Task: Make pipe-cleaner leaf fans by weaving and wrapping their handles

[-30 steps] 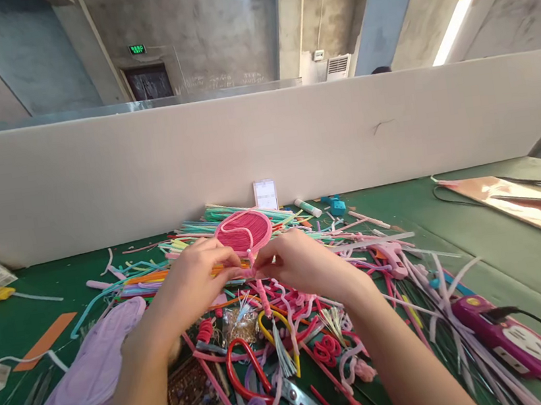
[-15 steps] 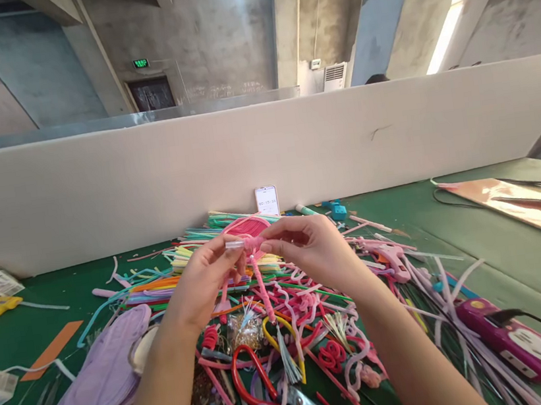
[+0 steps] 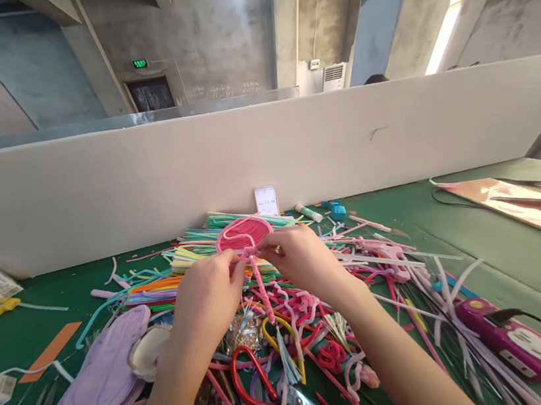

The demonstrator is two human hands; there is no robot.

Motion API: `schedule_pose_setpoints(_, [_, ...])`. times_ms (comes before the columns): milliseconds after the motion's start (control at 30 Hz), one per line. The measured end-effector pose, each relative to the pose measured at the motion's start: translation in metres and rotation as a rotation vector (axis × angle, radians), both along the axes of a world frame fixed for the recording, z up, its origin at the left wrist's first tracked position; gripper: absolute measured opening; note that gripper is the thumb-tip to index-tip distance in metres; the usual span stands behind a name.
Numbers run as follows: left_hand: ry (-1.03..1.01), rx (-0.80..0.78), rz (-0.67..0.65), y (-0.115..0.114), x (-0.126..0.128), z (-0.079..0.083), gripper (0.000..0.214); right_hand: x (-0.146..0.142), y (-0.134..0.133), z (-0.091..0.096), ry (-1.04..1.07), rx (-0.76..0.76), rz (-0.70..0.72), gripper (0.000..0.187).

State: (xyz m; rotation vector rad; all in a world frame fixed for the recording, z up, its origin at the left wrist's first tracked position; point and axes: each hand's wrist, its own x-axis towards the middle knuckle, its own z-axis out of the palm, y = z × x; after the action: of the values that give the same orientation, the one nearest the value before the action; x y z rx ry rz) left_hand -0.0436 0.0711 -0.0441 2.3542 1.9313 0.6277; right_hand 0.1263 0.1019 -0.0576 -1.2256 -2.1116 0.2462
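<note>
My left hand [image 3: 212,288], my right hand [image 3: 300,255], both pinching a fuzzy pink strip [image 3: 250,252], near the green surface [image 3: 403,203]'s far edge

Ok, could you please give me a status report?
Left hand, right hand: both pinching pink pipe-cleaner piece. Its stem slants down between them. Red-handled scissors nearby, touching neither hand.

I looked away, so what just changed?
The left hand rolled, showing more of its back; the pale tip seen there is out of sight. The right hand dipped, uncovering more of the pink coil. Both still pinch the pink fuzzy piece; scissors and phone stayed put.
</note>
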Motion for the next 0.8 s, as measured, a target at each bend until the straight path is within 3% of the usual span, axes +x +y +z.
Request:
schedule_pose_setpoints(167, [0.114,0.051,-0.188,0.000,-0.018,0.008,0.025,0.006,-0.008,0.008,-0.042,-0.147,0.118,0.014])
schedule_pose_setpoints(300, [0.002,0.032,-0.400,0.008,-0.034,0.012,0.022,0.014,-0.009,0.011,-0.021,-0.253,0.262,0.010])
schedule_pose_setpoints(467, [-0.156,-0.068,-0.410,0.012,-0.036,0.010,0.021,0.017,-0.005,0.008,-0.047,-0.340,0.354,0.014])
schedule_pose_setpoints(567, [-0.330,-0.177,-0.427,0.012,-0.039,0.008,0.020,0.019,-0.006,0.010,0.055,-0.377,0.432,0.011])
schedule_pose_setpoints(700, [-0.714,-0.278,-0.587,0.013,-0.045,0.007,0.021,0.021,-0.013,0.018,0.313,-0.407,0.587,0.010])
schedule_pose_setpoints(800, [-0.969,-0.244,-0.613,0.014,-0.041,0.006,0.024,0.017,-0.021,0.023,0.482,-0.307,0.553,0.010])
